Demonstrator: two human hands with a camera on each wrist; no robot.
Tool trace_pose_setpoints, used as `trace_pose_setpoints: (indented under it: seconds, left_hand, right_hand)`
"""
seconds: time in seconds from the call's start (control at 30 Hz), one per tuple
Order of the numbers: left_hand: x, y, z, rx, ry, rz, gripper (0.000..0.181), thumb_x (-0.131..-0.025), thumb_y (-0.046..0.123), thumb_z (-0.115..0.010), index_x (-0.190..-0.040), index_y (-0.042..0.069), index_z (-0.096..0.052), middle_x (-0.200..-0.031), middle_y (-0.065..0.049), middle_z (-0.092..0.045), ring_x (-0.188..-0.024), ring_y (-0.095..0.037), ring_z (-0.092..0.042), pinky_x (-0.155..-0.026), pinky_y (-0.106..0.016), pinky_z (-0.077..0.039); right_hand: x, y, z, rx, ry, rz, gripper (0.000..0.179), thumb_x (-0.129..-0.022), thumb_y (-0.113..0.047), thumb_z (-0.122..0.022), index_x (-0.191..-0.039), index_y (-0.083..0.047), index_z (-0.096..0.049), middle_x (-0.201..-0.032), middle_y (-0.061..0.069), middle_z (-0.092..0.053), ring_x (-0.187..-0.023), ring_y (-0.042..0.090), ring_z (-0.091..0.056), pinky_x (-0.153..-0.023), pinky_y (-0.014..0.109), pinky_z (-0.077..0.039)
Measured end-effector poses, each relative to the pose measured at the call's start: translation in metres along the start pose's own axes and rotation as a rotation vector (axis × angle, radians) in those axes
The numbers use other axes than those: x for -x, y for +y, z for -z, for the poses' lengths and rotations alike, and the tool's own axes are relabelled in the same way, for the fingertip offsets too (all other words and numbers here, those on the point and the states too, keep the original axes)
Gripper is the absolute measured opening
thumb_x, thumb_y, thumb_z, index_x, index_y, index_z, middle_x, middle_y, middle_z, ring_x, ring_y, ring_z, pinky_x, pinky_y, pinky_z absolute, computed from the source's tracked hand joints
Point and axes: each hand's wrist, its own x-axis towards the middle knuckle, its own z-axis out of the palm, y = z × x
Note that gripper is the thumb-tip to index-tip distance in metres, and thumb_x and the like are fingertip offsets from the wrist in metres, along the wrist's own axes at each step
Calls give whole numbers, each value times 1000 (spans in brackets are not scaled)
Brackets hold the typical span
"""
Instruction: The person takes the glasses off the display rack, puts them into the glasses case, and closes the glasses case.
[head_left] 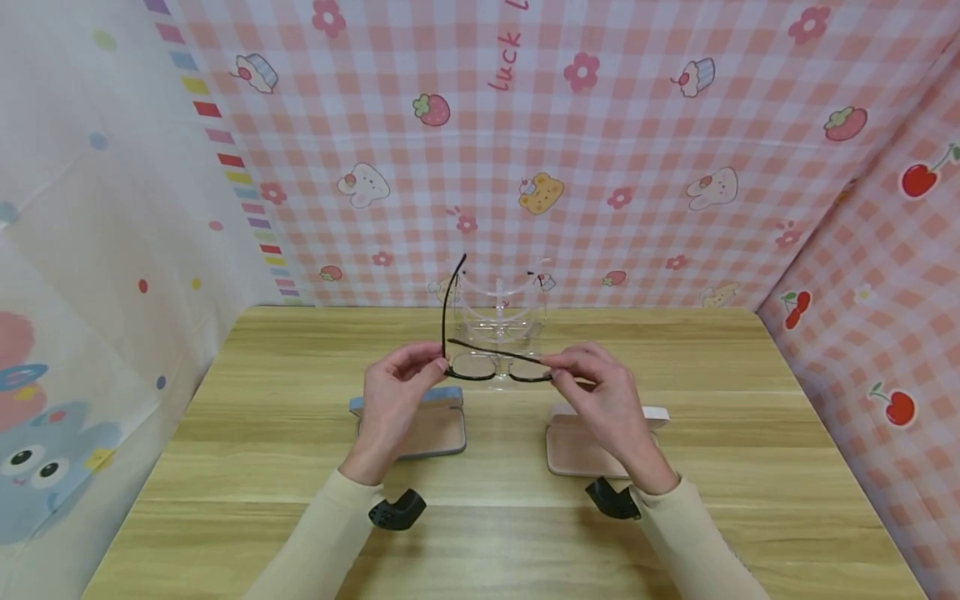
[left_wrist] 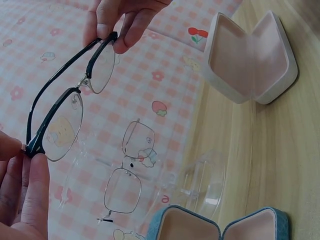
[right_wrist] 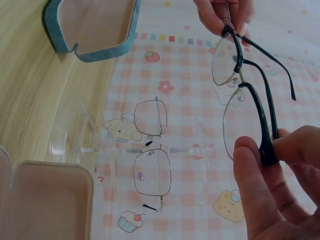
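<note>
Both hands hold a pair of half-rim eyeglasses (head_left: 472, 378) with black upper rims and clear lenses, raised over the table. My left hand (head_left: 393, 400) pinches the corner by the left hinge; the left temple points away from me. At the other corner, my right hand (head_left: 603, 400) pinches the frame near the right hinge, and that temple slants inward behind the lenses. In the right wrist view, the right thumb and fingers (right_wrist: 257, 200) are on the frame end. Behind, a clear display stand (head_left: 499, 310) bears thin metal-rimmed eyeglasses (right_wrist: 152, 172).
An open blue eyeglass case (head_left: 435, 433) lies below the left hand. Under the right hand lies an open whitish case (head_left: 577, 454) with pink lining. Black wrist mounts (head_left: 397, 510) stick out from the sleeves. A checked cloth (head_left: 480, 142) hangs behind the wooden table (head_left: 502, 542).
</note>
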Motion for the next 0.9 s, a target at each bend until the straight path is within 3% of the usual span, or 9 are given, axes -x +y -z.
trace_pose_setpoints:
  seconds: [0.13,0.33,0.5,0.73,0.9]
  left_hand:
    - [1,1,0,-7,5,-4,24,-87,3,-68,-110,-5,-67,-100,-12,-69,-88,-20,-67,-80,-32,-57]
    - [1,2,0,-8,5,-7,22,-88,2,-68,-109,-5,-67,-107,-23,-66,-88,-20,-66,-78,-28,-57]
    - [2,3,0,-7,5,-10,21,-88,2,-68,-108,-3,-68,-106,-20,-67,-88,-20,-66,-79,-31,-57]
    - [-10,-22,5,-9,18,-23,27,-86,11,-74,-109,-2,-68,-103,-9,-69,-92,-21,-65,-77,-28,-56]
    - [-8,-21,6,-14,7,-57,24,-86,14,-74,-107,2,-70,-103,-10,-69,-94,-22,-65,-78,-28,-56]
  right_hand:
    - [0,-1,0,1,0,2,20,-89,-2,-65,-101,-15,-76,-99,-7,-62,-88,12,-62,-76,25,-57]
    - [1,-2,0,0,-6,5,21,-89,-1,-65,-100,-15,-77,-99,-7,-61,-88,12,-62,-76,25,-57]
    - [0,-2,0,-4,-9,10,20,-88,0,-65,-98,-14,-77,-99,-5,-61,-88,13,-63,-75,25,-57]
    - [0,-2,0,1,-16,5,20,-88,0,-65,-97,-14,-77,-98,-6,-61,-87,12,-62,-75,26,-57]
    - [0,-3,1,-5,-19,2,19,-88,-1,-66,-97,-13,-77,-97,-6,-61,-87,13,-62,-75,26,-57]
